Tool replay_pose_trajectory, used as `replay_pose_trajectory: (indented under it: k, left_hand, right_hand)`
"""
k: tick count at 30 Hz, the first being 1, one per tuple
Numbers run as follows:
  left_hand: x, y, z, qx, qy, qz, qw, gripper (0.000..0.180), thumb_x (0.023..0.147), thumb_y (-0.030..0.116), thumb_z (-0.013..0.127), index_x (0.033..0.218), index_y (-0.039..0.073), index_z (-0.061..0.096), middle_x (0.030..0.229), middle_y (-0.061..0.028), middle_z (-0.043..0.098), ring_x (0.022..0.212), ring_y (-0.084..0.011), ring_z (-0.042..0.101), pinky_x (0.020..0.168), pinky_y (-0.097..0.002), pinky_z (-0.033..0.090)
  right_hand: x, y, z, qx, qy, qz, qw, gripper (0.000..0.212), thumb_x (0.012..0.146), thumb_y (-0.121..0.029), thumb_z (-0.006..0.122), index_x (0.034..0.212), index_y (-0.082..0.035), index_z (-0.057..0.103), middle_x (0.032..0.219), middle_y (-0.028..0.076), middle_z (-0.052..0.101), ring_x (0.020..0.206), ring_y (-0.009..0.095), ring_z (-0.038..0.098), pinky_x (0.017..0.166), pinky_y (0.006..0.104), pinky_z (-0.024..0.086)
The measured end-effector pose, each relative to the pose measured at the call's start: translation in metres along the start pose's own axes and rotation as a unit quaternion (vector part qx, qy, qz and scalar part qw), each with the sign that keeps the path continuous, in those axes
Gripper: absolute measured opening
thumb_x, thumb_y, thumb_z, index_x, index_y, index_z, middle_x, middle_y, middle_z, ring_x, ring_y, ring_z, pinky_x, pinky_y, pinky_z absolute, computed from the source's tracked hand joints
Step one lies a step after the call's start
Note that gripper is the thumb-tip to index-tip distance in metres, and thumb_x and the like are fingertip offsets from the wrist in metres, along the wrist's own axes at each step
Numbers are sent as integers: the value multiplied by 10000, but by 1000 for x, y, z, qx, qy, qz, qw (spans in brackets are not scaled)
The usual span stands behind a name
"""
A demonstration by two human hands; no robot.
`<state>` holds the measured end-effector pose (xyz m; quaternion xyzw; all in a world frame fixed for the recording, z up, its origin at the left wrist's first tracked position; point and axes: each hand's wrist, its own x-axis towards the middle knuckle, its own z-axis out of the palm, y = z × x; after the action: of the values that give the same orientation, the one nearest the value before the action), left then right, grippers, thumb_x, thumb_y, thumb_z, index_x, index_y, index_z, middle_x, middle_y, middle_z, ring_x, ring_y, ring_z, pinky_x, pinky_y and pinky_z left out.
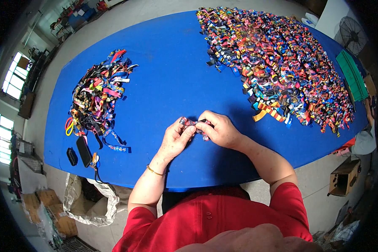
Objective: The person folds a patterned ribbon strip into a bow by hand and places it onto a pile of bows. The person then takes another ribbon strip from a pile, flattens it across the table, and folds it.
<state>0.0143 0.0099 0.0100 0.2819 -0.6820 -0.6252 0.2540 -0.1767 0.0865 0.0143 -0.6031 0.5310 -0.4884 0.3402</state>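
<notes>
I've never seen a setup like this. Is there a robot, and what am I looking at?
There's no robot: these are a person's two bare hands. The single picture comes from a wide fisheye camera worn on the head, looking down, so straight edges bend near the rim. The left hand and right hand together hold a small patterned fabric strip. Beneath them is a large blue-covered table. On it, a smaller heap of multicoloured fabric straps lies to the left, and a much larger heap of short colourful pieces to the right.
</notes>
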Motion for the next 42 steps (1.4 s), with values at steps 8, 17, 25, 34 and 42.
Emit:
replay_pose_trajectory:
  k: [8,17,25,34,42]
  left_hand:
    - [1,-1,0,28,23,59,998,180,1007,213,654,936,52,617,781,44,559,728,-44,472,634,-234,410]
    - [-2,-2,2,18,34,46,998,192,995,230,674,940,48,650,793,43,581,748,-48,483,659,-238,421]
    - [1,-3,1,5,67,64,996,108,1009,149,646,976,46,651,857,47,612,803,-44,513,704,-227,439]
    - [3,-12,5,22,102,69,992,87,1007,118,643,968,41,640,889,27,616,817,-49,526,708,-222,447]
    - [2,-9,10,29,119,78,989,62,996,88,651,972,36,626,876,38,597,803,-44,510,689,-213,433]
  right_hand:
    - [-1,-10,0,66,-23,15,997,122,994,-144,621,958,-29,602,715,74,655,607,144,678,564,322,535]
    - [0,9,1,198,-65,83,975,149,1000,-153,621,935,-21,595,744,53,658,643,105,644,582,312,529]
    - [-3,-4,10,115,-30,47,992,136,1019,-159,612,1025,-33,561,823,29,638,700,80,594,631,276,510]
    - [-5,5,16,220,-82,139,962,163,1059,-147,525,1175,-38,494,857,20,597,723,79,569,644,255,490]
    - [-3,22,27,148,-9,52,988,152,1063,-173,520,1085,-31,572,834,-4,558,729,72,501,647,280,453]
